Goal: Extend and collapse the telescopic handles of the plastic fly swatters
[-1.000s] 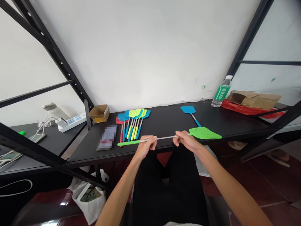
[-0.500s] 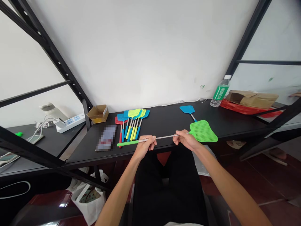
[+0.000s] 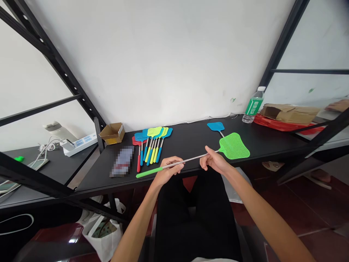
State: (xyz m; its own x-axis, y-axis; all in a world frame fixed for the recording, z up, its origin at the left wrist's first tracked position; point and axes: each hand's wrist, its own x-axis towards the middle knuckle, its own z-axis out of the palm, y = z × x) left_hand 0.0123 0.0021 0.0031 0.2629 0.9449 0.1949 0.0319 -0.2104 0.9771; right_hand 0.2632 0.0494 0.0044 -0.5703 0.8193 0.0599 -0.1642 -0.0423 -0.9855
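A green fly swatter with a thin metal rod spans both hands above the front of the table. My left hand is closed around the rod just beside the green handle. My right hand grips the rod near the mesh head, its fingers curled. Behind that head lies a blue fly swatter, its lower part hidden. Left of my hands, several fly swatters in blue and yellow rest in a row, along with a red fly swatter.
A small open cardboard box and a blurred packet are at the left of the black table. At the right are a water bottle and a brown carton on red plastic. A power strip sits farther left.
The green fly swatter has tilted, its handle end lower and its head slightly higher. Both hands still hold the rod. The view has shifted a little.
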